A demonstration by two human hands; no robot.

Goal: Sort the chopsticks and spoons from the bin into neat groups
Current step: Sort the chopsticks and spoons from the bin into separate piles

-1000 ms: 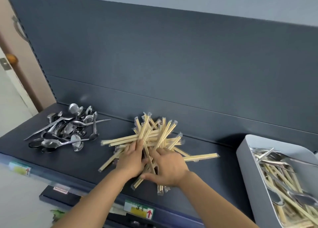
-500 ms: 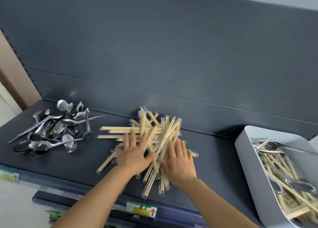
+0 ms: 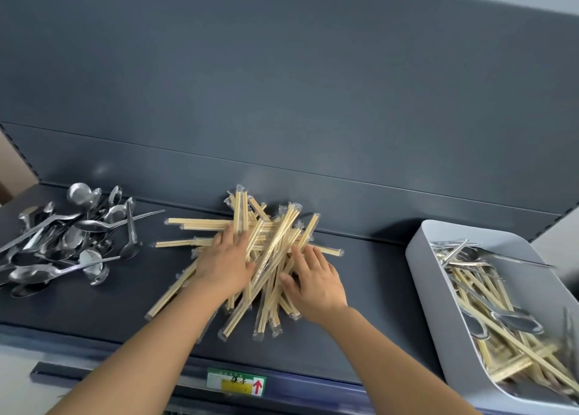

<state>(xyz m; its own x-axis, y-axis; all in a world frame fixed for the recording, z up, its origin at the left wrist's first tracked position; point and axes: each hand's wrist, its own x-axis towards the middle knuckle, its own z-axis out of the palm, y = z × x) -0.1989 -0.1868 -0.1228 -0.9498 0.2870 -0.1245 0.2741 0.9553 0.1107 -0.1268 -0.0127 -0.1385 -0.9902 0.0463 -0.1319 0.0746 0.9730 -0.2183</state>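
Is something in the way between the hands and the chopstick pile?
No, nothing visible. The left hand and the right hand lie right on the chopstick pile on the shelf.

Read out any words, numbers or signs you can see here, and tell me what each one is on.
"筷子", handwritten and a little blurred, so only a likely reading: on the shelf-edge label below the chopstick pile.
Red arrow pointing up: at the right end of that label.
Green strip atop the label: print too small to read.
Spoons, bin, chopstick wrappers: no readable text.
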